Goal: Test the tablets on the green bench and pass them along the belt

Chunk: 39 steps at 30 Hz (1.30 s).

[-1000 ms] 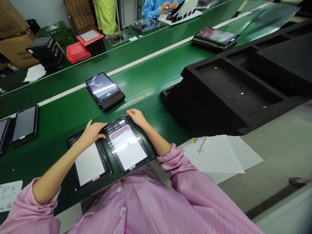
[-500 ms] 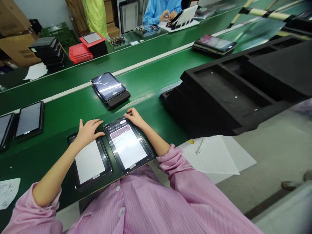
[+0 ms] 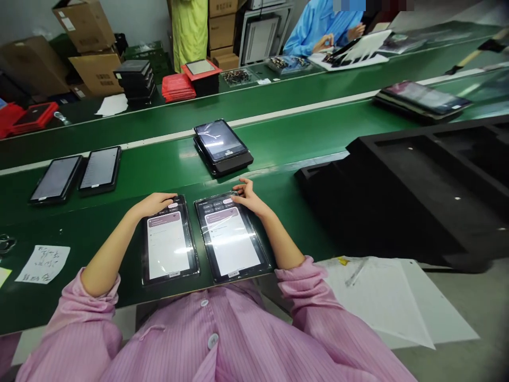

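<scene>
Placement: we have the left tablet (image 3: 169,244) and the right tablet (image 3: 234,244) face up, side by side and apart, at the near edge of the green desk (image 3: 95,223). Both screens are lit, and each lower border carries a small label (image 3: 234,274). Our left hand (image 3: 154,204) lies palm down over the upper left corner of the left tablet, fingers extended and not wrapped round it; we cannot tell whether the fingertips press. Our right hand (image 3: 250,200) is at the upper right corner of the right tablet, fingers loosely bent, nothing gripped. We judge each tablet to be stiff, flat and fairly light, but fragile across the glass. The glossy face appears to carry clear film (image 3: 228,233), so we expect it to slip under a fingertip. For any lift, we recommend a hold on both long edges, near mid-length, with thumbs off the screen and no bending load. Beyond both, a stacked tablet (image 3: 222,143) rests on a black base (image 3: 234,165), apart from our hands.
</scene>
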Motion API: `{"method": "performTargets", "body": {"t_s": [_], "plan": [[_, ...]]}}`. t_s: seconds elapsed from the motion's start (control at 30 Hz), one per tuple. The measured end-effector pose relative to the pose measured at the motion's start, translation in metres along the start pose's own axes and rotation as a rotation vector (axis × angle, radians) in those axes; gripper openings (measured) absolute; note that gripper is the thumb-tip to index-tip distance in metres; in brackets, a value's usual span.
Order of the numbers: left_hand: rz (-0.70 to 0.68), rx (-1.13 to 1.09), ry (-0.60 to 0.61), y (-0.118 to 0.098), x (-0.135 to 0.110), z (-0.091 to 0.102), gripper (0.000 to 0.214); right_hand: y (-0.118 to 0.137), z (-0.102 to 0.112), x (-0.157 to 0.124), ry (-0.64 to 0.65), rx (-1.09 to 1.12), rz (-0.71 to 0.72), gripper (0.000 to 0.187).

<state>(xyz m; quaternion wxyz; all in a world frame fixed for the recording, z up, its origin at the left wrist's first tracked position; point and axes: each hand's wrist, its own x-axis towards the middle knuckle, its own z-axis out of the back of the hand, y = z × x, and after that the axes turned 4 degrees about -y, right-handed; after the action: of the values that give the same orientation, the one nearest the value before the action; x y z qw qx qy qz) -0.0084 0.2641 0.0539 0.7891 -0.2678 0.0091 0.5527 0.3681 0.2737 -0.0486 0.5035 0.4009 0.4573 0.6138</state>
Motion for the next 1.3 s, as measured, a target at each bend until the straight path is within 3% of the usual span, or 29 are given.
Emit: {"method": "performTargets", "body": {"t_s": [0.1, 0.2, 0.27, 0.37, 0.43, 0.53, 0.7, 0.8, 0.93, 1.13, 1.23, 1.3], "plan": [[-0.044, 0.105, 0.071, -0.001, -0.009, -0.002, 0.087, 0.007, 0.015, -0.011, 0.245, -0.181, 0.125, 0.121], [-0.019, 0.19, 0.05, -0.002, -0.009, -0.002, 0.101, 0.013, 0.019, -0.017, 0.324, -0.28, 0.182, 0.137], [-0.014, 0.137, 0.025, -0.002, -0.002, 0.0, 0.078, 0.013, 0.016, -0.014, 0.256, -0.229, 0.144, 0.13], [0.03, 0.091, -0.072, -0.005, 0.011, 0.003, 0.039, 0.007, 0.008, -0.005, 0.03, -0.036, 0.042, 0.099], [0.017, 0.155, -0.189, -0.015, 0.016, 0.001, 0.039, 0.001, 0.006, -0.003, -0.114, 0.076, -0.006, 0.079], [-0.209, 0.236, -0.201, -0.039, 0.01, -0.01, 0.035, -0.004, 0.008, -0.023, -0.212, 0.108, -0.057, 0.063], [-0.574, 0.247, -0.109, -0.061, -0.017, -0.033, 0.036, -0.006, 0.001, -0.095, -0.246, 0.123, -0.091, 0.064], [-0.653, 0.23, -0.07, -0.059, -0.026, -0.043, 0.038, -0.002, -0.009, -0.123, -0.181, 0.251, -0.082, 0.071], [-0.629, 0.3, -0.074, -0.055, -0.028, -0.044, 0.042, 0.005, -0.017, -0.129, -0.137, 0.209, -0.092, 0.078], [-0.595, 0.289, 0.014, -0.039, -0.047, -0.028, 0.04, 0.013, -0.032, -0.13, -0.11, 0.228, -0.083, 0.078], [-0.519, 0.259, -0.07, -0.02, -0.061, -0.023, 0.035, 0.015, -0.045, -0.129, -0.069, 0.218, -0.07, 0.083], [-0.356, 0.267, -0.164, -0.005, -0.069, -0.021, 0.048, 0.017, -0.051, -0.126, -0.023, 0.178, -0.058, 0.088]]}}
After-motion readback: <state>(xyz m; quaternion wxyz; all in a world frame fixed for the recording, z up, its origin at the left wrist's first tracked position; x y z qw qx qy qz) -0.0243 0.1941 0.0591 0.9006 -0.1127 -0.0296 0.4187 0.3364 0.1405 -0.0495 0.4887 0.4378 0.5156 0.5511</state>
